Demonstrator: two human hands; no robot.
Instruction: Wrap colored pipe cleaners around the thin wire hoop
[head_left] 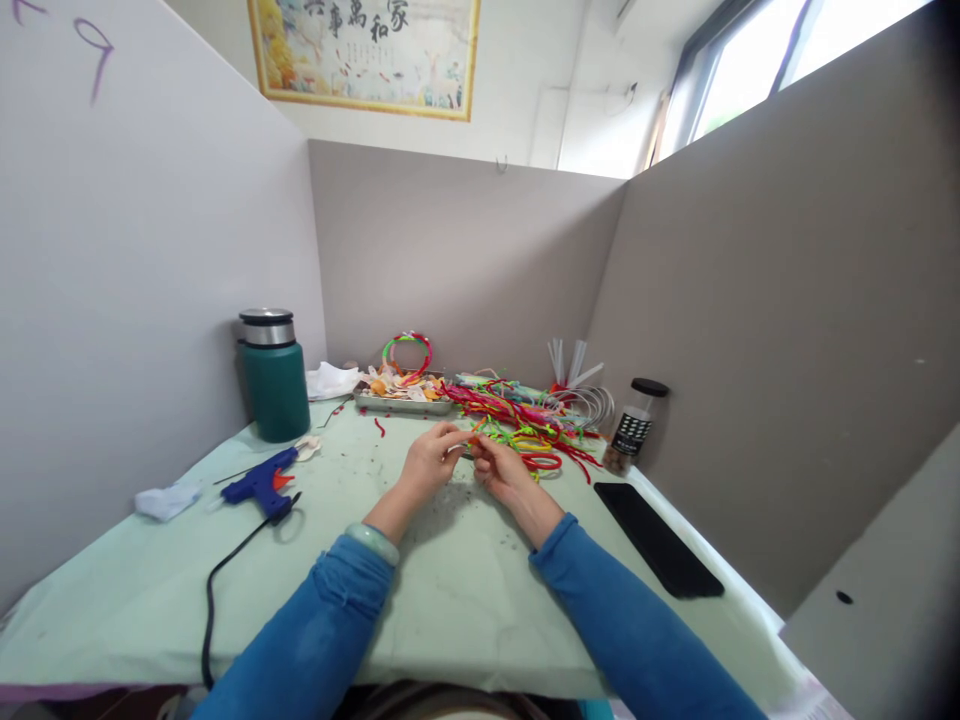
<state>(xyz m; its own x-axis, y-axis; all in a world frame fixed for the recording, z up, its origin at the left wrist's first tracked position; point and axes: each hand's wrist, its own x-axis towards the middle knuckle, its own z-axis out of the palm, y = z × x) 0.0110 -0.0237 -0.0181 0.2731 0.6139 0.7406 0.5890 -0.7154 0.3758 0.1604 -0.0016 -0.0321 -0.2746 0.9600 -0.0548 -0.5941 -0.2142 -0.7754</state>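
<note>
Both hands meet at the middle of the table, fingertips pinched on a thin piece (466, 447) between them: the left hand (429, 462) closes on its pale end, the right hand (501, 470) on the orange and green part. It is too small to tell whether this is a hoop, a cord or both. The piece hangs just above the table, at 9 o'clock from the cord pile.

As a judgement, the work is midway. A wrapped hoop (408, 352) in green, red and yellow stands finished at 12 o'clock, over the tray (401, 404) of scraps. Loops in red and yellow lie at the near edge of the pile (525, 415), at 1 o'clock, and bare white hoops (592, 402) wait behind it, so more is left to do.

The glue gun (261, 487) lies at 9 o'clock, its black lead running off the near edge, with a white rag (166, 499) beyond it. A green flask (273, 375) stands at 10 o'clock, a dark-lidded jar (634, 426) at 2 o'clock and a black slab (658, 538) at 4 o'clock.

The table (450, 610) has a pale green cover strewn with small bits. Grey partitions close three sides; a framed picture (365, 52) hangs on the far wall, and a window (757, 70) lies at upper right.
</note>
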